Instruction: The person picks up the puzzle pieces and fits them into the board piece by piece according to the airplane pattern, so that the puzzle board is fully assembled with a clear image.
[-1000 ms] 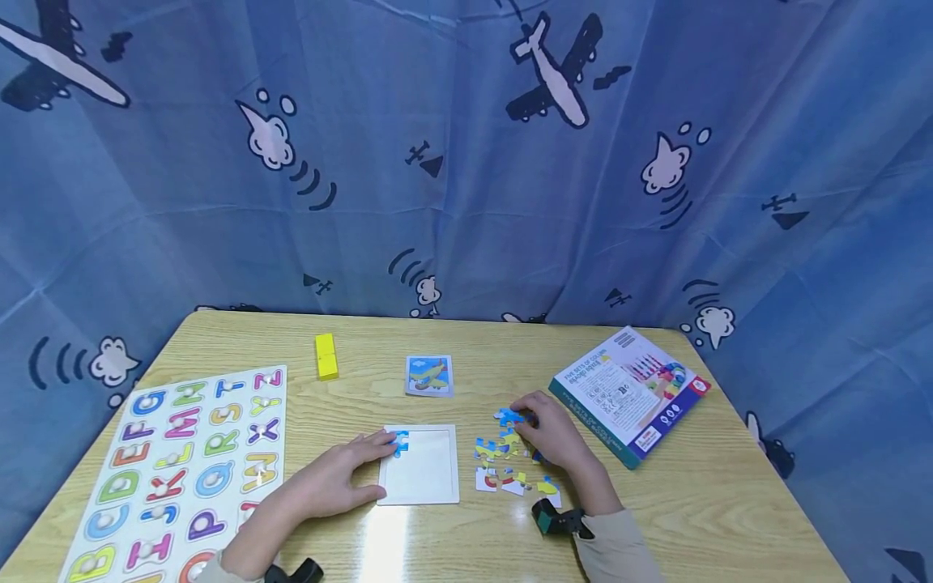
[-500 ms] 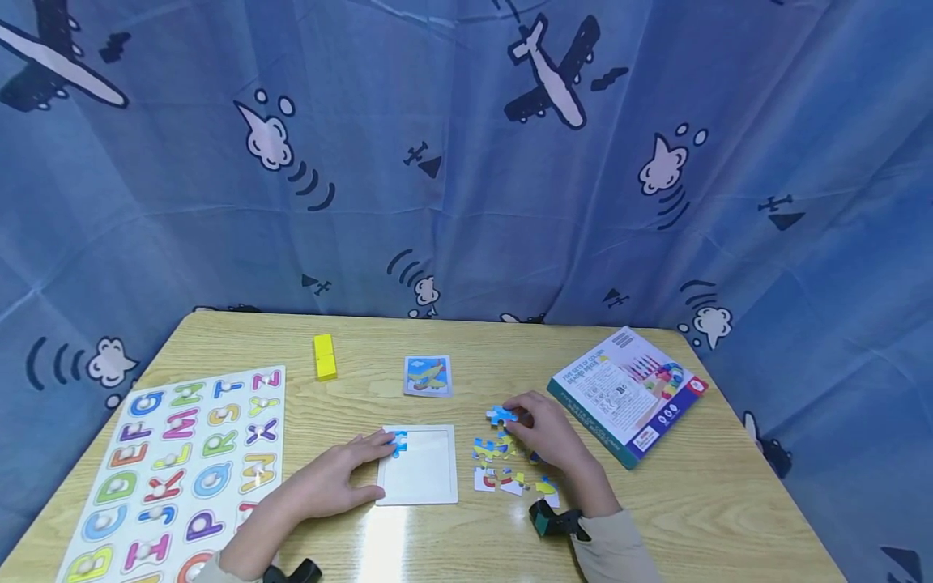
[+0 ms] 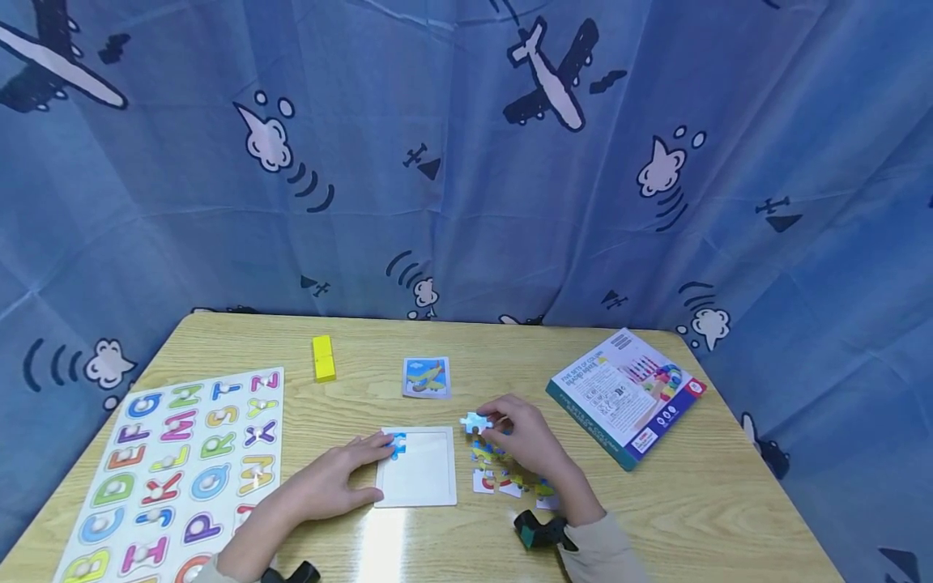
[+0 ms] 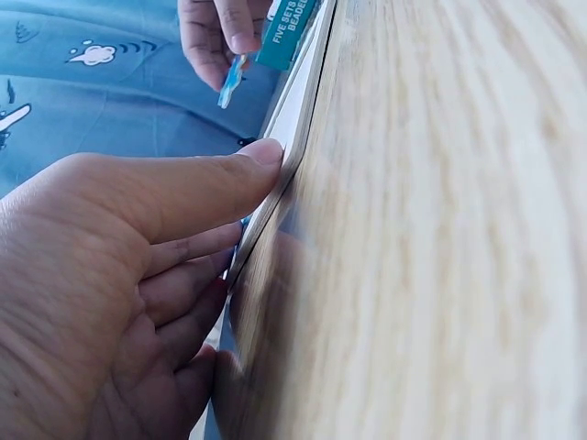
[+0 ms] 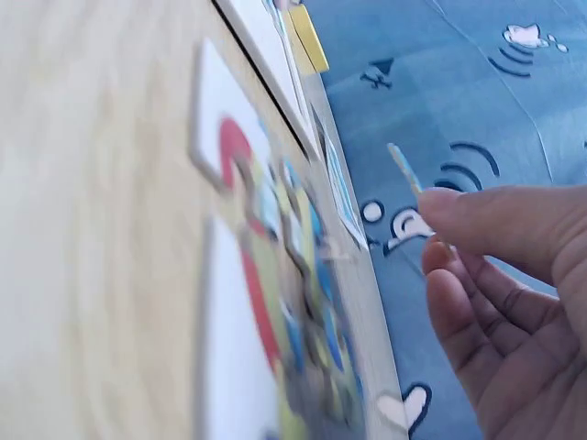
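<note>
My right hand (image 3: pixel 530 441) pinches a blue jigsaw piece (image 3: pixel 474 423) between thumb and fingers, above the table just right of the white puzzle tray (image 3: pixel 419 483). The right wrist view shows that held piece edge-on at the thumb tip (image 5: pixel 438 203). My left hand (image 3: pixel 331 479) rests along the tray's left side, its thumb (image 4: pixel 248 165) touching the edge. A blue piece (image 3: pixel 399 444) lies in the tray's upper left corner, partly under my left fingertips. Several loose jigsaw pieces (image 3: pixel 483 481) lie under and beside my right hand, which hides some of them.
Behind the tray lies a small airplane picture card (image 3: pixel 426 378). Yellow blocks (image 3: pixel 324 358) stand at the back left. An alphabet board (image 3: pixel 164 461) covers the left of the table. A flat box (image 3: pixel 627 393) lies at the right. A blue curtain (image 3: pixel 466 202) hangs behind.
My right hand has picked the blue jigsaw piece off the loose pieces and carried it left toward the tray. The left hand stays on the tray.
</note>
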`<state>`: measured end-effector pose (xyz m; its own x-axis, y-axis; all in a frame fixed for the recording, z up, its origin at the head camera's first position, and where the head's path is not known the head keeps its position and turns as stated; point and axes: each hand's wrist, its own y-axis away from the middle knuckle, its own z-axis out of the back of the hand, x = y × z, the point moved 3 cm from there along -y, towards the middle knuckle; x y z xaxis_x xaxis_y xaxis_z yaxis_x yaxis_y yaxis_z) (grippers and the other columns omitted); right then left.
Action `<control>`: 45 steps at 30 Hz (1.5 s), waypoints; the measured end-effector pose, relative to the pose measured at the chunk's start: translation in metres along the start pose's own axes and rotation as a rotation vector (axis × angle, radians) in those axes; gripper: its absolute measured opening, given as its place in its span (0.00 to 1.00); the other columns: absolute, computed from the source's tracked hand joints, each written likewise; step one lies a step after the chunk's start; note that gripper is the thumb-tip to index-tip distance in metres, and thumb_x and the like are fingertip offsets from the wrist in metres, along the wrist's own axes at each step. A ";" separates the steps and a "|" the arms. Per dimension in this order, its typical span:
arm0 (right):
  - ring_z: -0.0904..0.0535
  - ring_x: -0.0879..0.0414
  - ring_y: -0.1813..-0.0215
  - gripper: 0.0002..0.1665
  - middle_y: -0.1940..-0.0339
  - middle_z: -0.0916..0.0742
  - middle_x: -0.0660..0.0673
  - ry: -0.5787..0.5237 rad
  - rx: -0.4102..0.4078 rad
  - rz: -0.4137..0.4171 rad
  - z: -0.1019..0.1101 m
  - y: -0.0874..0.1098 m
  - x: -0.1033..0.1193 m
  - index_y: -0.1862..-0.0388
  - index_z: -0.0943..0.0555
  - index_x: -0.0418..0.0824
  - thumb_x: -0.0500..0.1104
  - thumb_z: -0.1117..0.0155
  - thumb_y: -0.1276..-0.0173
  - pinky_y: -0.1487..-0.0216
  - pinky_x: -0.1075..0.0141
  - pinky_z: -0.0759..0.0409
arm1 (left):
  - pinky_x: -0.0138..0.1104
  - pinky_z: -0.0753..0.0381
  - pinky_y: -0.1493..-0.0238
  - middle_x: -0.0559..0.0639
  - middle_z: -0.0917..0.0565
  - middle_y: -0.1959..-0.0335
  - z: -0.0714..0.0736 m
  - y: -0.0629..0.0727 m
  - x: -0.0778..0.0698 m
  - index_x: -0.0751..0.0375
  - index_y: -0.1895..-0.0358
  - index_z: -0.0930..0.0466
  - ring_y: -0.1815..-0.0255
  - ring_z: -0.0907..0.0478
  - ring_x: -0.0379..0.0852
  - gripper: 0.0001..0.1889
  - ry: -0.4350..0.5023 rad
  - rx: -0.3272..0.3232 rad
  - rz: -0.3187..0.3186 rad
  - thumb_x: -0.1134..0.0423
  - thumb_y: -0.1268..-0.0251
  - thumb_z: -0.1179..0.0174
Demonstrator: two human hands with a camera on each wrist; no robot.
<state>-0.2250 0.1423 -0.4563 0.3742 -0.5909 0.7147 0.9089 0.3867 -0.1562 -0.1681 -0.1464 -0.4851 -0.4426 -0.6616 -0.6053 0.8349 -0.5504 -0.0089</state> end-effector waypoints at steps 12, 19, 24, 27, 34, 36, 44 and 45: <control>0.21 0.57 0.59 0.14 0.58 0.18 0.49 -0.055 0.068 0.070 -0.022 0.000 0.022 0.52 0.18 0.41 0.38 0.34 0.37 0.59 0.71 0.17 | 0.50 0.41 0.28 0.50 0.35 0.29 0.001 -0.001 -0.001 0.59 0.34 0.30 0.27 0.41 0.53 0.31 0.003 0.004 -0.007 0.53 0.40 0.36; 0.21 0.58 0.61 0.13 0.58 0.18 0.48 -0.042 0.111 0.091 -0.036 -0.005 0.031 0.53 0.17 0.40 0.37 0.35 0.37 0.60 0.72 0.18 | 0.51 0.40 0.29 0.50 0.34 0.29 0.000 0.002 -0.001 0.58 0.34 0.30 0.28 0.40 0.55 0.31 0.006 -0.007 0.004 0.51 0.40 0.37; 0.23 0.61 0.62 0.13 0.60 0.18 0.49 -0.017 0.137 0.098 -0.048 -0.008 0.033 0.53 0.17 0.40 0.38 0.34 0.37 0.62 0.74 0.20 | 0.52 0.40 0.29 0.51 0.34 0.29 0.000 0.004 -0.001 0.58 0.35 0.29 0.28 0.40 0.56 0.31 0.010 -0.007 0.005 0.50 0.40 0.37; 0.24 0.62 0.63 0.13 0.60 0.18 0.49 0.005 0.141 0.097 -0.053 -0.011 0.034 0.53 0.17 0.40 0.39 0.34 0.37 0.63 0.74 0.21 | 0.52 0.39 0.30 0.50 0.34 0.29 0.000 0.003 -0.001 0.58 0.35 0.29 0.28 0.40 0.57 0.31 0.009 -0.003 0.003 0.49 0.39 0.38; 0.27 0.63 0.66 0.14 0.62 0.18 0.49 0.058 0.159 0.084 -0.062 -0.019 0.041 0.52 0.17 0.40 0.40 0.35 0.36 0.66 0.76 0.24 | 0.52 0.41 0.29 0.51 0.34 0.29 0.001 0.001 -0.001 0.59 0.35 0.29 0.28 0.40 0.56 0.31 0.015 -0.004 -0.006 0.51 0.40 0.37; 0.27 0.63 0.66 0.14 0.62 0.18 0.49 0.067 0.160 0.082 -0.064 -0.020 0.042 0.52 0.17 0.40 0.40 0.35 0.36 0.66 0.76 0.25 | 0.51 0.41 0.29 0.51 0.34 0.29 0.001 0.001 -0.001 0.60 0.35 0.29 0.28 0.40 0.55 0.31 0.016 -0.003 -0.008 0.52 0.40 0.37; 0.28 0.63 0.66 0.12 0.63 0.19 0.49 0.097 0.153 0.103 -0.070 -0.022 0.042 0.54 0.16 0.39 0.39 0.35 0.36 0.67 0.76 0.27 | 0.52 0.39 0.29 0.51 0.34 0.29 0.001 0.000 0.000 0.59 0.34 0.29 0.28 0.39 0.54 0.31 0.007 0.005 -0.007 0.51 0.40 0.37; 0.28 0.63 0.66 0.12 0.63 0.19 0.49 0.100 0.154 0.108 -0.071 -0.022 0.042 0.54 0.16 0.39 0.39 0.35 0.36 0.67 0.76 0.27 | 0.52 0.39 0.29 0.51 0.34 0.29 0.001 0.001 0.000 0.59 0.34 0.29 0.28 0.39 0.55 0.31 0.007 0.005 -0.005 0.51 0.40 0.37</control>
<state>-0.2161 0.0588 -0.4708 0.4910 -0.6048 0.6270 0.8268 0.5503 -0.1166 -0.1677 -0.1473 -0.4844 -0.4445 -0.6554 -0.6106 0.8310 -0.5562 -0.0080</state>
